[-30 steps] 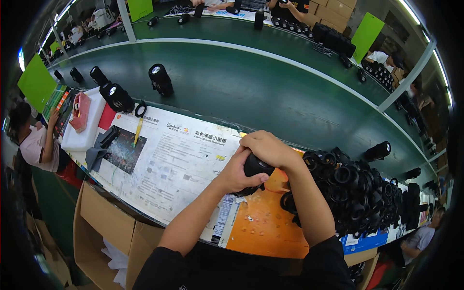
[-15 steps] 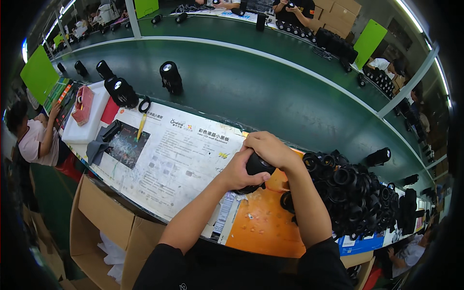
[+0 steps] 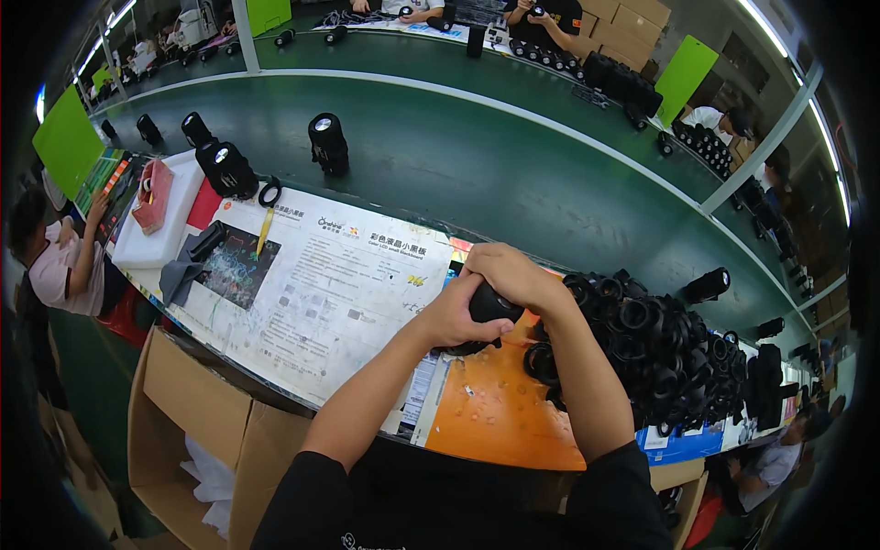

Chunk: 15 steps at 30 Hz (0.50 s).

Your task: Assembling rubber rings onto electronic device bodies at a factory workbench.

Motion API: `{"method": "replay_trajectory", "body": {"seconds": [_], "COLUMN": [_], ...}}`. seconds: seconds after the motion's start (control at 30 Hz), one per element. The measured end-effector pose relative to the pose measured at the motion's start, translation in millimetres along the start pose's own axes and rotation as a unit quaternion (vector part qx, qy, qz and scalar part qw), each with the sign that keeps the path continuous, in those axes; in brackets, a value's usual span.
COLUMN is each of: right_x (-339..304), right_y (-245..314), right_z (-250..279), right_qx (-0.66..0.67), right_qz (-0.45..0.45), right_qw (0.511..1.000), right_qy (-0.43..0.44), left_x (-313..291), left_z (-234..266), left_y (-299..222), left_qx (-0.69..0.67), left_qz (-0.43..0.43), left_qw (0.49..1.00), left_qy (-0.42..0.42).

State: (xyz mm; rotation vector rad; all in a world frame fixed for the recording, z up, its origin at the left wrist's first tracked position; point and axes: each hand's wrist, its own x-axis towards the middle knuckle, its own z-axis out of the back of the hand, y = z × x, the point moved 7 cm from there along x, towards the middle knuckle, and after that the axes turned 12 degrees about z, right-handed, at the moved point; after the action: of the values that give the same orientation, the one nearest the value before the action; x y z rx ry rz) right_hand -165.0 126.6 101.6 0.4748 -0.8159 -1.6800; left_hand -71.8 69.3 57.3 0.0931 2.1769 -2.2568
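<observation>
Over the border between a white printed board (image 3: 321,293) and an orange sheet (image 3: 500,412), a black cylindrical device (image 3: 490,304) is held between my hands. My left hand (image 3: 452,316) wraps its left side, thumb across the near side. My right hand (image 3: 513,275) closes over its top from the far right, fingers meeting the left hand. Much of the device is hidden beneath the fingers. Right beside my right forearm lies a heap of black plastic rings (image 3: 642,357).
Several black cylinders (image 3: 328,144) stand on the green conveyor (image 3: 431,151) beyond the bench. A black ring (image 3: 269,192), a yellow pen (image 3: 265,229) and a white foam tray (image 3: 174,220) lie left. An open cardboard box (image 3: 197,376) sits below. Other people work around.
Both hands keep their hold on the device, with only a slight shift of the fingers. The whole view has moved a little.
</observation>
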Motion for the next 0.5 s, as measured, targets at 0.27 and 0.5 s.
{"method": "replay_trajectory", "body": {"seconds": [0.27, 0.5], "right_x": [-42.7, -62.9], "right_y": [-17.9, -3.6], "right_z": [-3.3, -81.1], "right_qx": [0.389, 0.604], "right_qz": [-0.098, -0.159], "right_qw": [0.866, 0.753], "right_qy": [-0.298, -0.207], "left_x": [2.2, 2.4], "left_z": [4.0, 52.0], "left_y": [-1.1, -6.7], "left_qx": [-0.075, -0.384], "left_qz": [-0.097, -0.169], "left_qw": [0.992, 0.899], "left_qy": [-0.033, -0.126]}}
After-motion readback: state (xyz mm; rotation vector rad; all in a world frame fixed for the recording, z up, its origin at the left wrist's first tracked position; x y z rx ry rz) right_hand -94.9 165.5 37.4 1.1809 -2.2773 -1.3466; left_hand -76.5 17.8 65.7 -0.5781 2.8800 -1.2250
